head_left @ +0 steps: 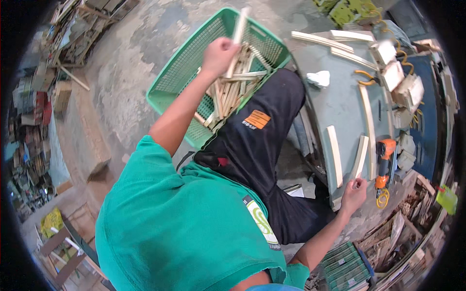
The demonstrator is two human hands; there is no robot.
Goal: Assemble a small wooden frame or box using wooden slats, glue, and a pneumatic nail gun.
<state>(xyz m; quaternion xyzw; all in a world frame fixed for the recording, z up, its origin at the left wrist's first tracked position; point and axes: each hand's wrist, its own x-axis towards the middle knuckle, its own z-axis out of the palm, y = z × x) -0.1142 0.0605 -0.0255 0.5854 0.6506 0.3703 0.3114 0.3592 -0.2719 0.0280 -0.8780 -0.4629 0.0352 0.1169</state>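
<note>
Above the green basket [187, 59], the left hand [219, 54] grips a pale wooden strip [239, 28], fingers closed around its lower part; the strip stands steeply tilted and is blurred. Below it, a heap of similar strips [224, 97] lies crisscross inside the basket. Across the person's dark-trousered leg [272, 104], at the near end of the grey worktable [342, 104], the right hand [354, 195] seems to pinch the near end of a short strip [361, 154], though the fingers partly hide that contact. Just left of this piece lies another strip [334, 155]; a longer strip [367, 127] lies to its right. Beside that sits an orange-and-black nail gun [384, 164]. Farther up the tabletop are a crumpled white item [318, 78] and pale wood blocks [392, 75].
</note>
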